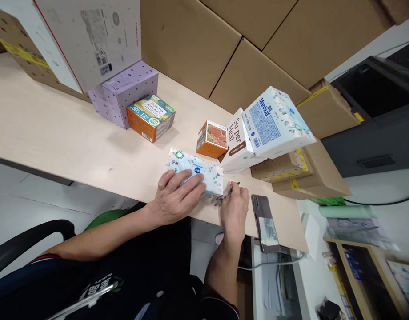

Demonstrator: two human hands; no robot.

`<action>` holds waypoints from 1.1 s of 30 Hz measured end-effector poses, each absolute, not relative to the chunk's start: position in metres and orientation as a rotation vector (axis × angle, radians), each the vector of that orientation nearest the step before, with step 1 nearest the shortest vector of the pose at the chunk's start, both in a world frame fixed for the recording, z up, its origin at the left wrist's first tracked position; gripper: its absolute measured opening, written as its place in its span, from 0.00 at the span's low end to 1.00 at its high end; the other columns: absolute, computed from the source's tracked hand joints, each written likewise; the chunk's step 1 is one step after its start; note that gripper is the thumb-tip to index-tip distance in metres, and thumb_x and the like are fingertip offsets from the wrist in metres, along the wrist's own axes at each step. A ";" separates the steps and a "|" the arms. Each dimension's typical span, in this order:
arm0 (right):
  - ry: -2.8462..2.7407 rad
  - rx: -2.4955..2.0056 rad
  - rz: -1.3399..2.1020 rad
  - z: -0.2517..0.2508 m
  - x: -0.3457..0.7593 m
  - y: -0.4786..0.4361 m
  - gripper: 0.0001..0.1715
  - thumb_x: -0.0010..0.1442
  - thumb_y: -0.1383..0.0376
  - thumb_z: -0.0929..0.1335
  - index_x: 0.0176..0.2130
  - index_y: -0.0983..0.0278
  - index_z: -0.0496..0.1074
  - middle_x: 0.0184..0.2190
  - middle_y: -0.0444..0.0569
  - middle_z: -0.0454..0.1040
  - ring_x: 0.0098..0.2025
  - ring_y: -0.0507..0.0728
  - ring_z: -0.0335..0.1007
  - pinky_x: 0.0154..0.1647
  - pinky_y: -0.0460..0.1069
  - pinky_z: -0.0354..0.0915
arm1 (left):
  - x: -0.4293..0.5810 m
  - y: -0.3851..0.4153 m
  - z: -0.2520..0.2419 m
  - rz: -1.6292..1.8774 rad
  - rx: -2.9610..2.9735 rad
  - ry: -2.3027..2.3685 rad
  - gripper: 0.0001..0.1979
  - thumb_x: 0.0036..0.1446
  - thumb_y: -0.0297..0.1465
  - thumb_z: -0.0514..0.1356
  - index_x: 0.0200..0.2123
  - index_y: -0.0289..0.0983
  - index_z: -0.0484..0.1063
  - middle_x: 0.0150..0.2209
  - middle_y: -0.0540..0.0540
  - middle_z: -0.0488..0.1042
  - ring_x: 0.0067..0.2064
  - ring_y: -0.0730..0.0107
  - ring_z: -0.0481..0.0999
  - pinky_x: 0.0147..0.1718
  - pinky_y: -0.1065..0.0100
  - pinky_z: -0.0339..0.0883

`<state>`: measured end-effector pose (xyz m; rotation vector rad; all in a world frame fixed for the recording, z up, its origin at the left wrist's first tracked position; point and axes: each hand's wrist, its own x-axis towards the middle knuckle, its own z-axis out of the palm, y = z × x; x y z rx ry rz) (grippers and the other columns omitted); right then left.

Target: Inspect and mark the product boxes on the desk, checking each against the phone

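My left hand (176, 198) lies flat with fingers spread on a soft pack of tissues (209, 174) printed with leaves, near the front edge of the pale wooden desk (58, 133). My right hand (234, 209) is closed around a dark pen (226, 194), whose tip touches the right end of the pack. A smartphone (265, 222) lies just right of that hand, half over the desk edge.
Behind the pack stand a small orange box (213, 138), a white "Su-per Meal" box (238, 142) and a tilted "Manhua" tissue pack (276, 121). An orange-green box (151, 118) and a lilac box (124, 91) sit at the left. Large cardboard cartons (224, 44) line the back.
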<state>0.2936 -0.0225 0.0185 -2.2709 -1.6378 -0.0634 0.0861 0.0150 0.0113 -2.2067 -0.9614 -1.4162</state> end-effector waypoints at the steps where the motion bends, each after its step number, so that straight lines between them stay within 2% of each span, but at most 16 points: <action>1: -1.643 -2.300 -0.063 0.018 0.292 -0.018 0.28 0.65 0.71 0.56 0.58 0.68 0.72 0.44 0.61 0.70 0.48 0.67 0.67 0.50 0.60 0.66 | 0.086 0.015 0.012 -1.413 -2.205 -0.962 0.09 0.61 0.30 0.66 0.46 0.41 0.77 0.47 0.48 0.85 0.52 0.59 0.78 0.63 0.56 0.54; 5: -1.672 -2.288 -0.031 0.019 0.292 -0.007 0.29 0.68 0.68 0.55 0.60 0.72 0.71 0.44 0.63 0.73 0.46 0.67 0.67 0.52 0.62 0.65 | 0.085 0.014 0.013 -1.399 -2.211 -0.974 0.10 0.61 0.30 0.66 0.46 0.43 0.77 0.48 0.50 0.85 0.52 0.60 0.78 0.65 0.56 0.54; 8: -1.589 -2.225 -0.050 0.024 0.308 -0.019 0.32 0.69 0.60 0.57 0.63 0.73 0.69 0.47 0.66 0.74 0.50 0.69 0.67 0.55 0.64 0.64 | 0.084 0.013 0.011 -1.386 -2.212 -0.988 0.11 0.61 0.30 0.66 0.47 0.43 0.77 0.49 0.51 0.84 0.54 0.60 0.77 0.69 0.56 0.51; 10: -1.460 -2.269 -0.123 0.029 0.328 -0.037 0.38 0.68 0.51 0.60 0.66 0.72 0.66 0.52 0.69 0.73 0.55 0.72 0.66 0.58 0.66 0.63 | 0.084 0.012 0.009 -1.396 -2.199 -1.006 0.12 0.60 0.30 0.66 0.47 0.44 0.76 0.50 0.51 0.83 0.57 0.58 0.75 0.73 0.54 0.44; 12: -1.341 -2.409 -0.161 0.035 0.350 -0.060 0.49 0.63 0.42 0.64 0.69 0.71 0.63 0.59 0.71 0.71 0.62 0.77 0.63 0.63 0.70 0.58 | 0.083 0.012 0.006 -1.417 -2.185 -1.031 0.14 0.59 0.31 0.67 0.48 0.45 0.76 0.51 0.51 0.83 0.60 0.56 0.73 0.75 0.50 0.36; 15: -1.115 -2.699 0.028 0.039 0.382 -0.091 0.60 0.57 0.35 0.66 0.73 0.67 0.57 0.69 0.72 0.61 0.69 0.83 0.56 0.65 0.73 0.56 | 0.083 0.012 0.004 -1.455 -2.184 -1.045 0.16 0.56 0.30 0.69 0.48 0.47 0.76 0.50 0.50 0.83 0.62 0.52 0.70 0.75 0.43 0.31; 17: -1.047 -2.773 0.176 0.038 0.397 -0.103 0.62 0.56 0.34 0.65 0.74 0.68 0.55 0.70 0.73 0.61 0.69 0.83 0.57 0.65 0.72 0.57 | 0.084 0.013 0.002 -1.488 -2.197 -1.034 0.17 0.55 0.29 0.69 0.48 0.47 0.76 0.50 0.49 0.83 0.62 0.50 0.69 0.74 0.40 0.34; 19: -1.094 -2.743 0.242 0.033 0.406 -0.108 0.61 0.56 0.34 0.64 0.72 0.71 0.58 0.67 0.73 0.66 0.67 0.80 0.61 0.65 0.70 0.58 | 0.084 0.014 0.002 -1.519 -2.208 -1.022 0.18 0.54 0.29 0.70 0.48 0.47 0.76 0.50 0.48 0.83 0.62 0.48 0.70 0.73 0.37 0.37; 22: -1.182 -2.682 0.177 0.027 0.409 -0.108 0.60 0.56 0.33 0.63 0.69 0.73 0.64 0.60 0.72 0.73 0.62 0.78 0.67 0.64 0.69 0.59 | 0.084 0.014 0.001 -1.528 -2.231 -1.022 0.19 0.54 0.30 0.70 0.49 0.49 0.76 0.51 0.48 0.82 0.61 0.48 0.70 0.71 0.34 0.42; 26: -1.192 -2.626 0.019 0.026 0.398 -0.109 0.59 0.57 0.34 0.63 0.68 0.75 0.65 0.55 0.73 0.76 0.57 0.77 0.70 0.60 0.69 0.63 | 0.083 0.014 0.000 -1.509 -2.254 -1.030 0.20 0.54 0.30 0.70 0.50 0.50 0.75 0.52 0.48 0.81 0.60 0.48 0.71 0.70 0.36 0.44; 33: -1.085 -2.336 0.041 0.025 0.374 -0.131 0.54 0.50 0.41 0.73 0.67 0.64 0.67 0.57 0.64 0.78 0.57 0.73 0.74 0.62 0.69 0.66 | 0.082 0.014 0.002 -1.479 -2.243 -1.028 0.20 0.54 0.28 0.69 0.50 0.47 0.75 0.51 0.48 0.82 0.59 0.48 0.71 0.68 0.38 0.49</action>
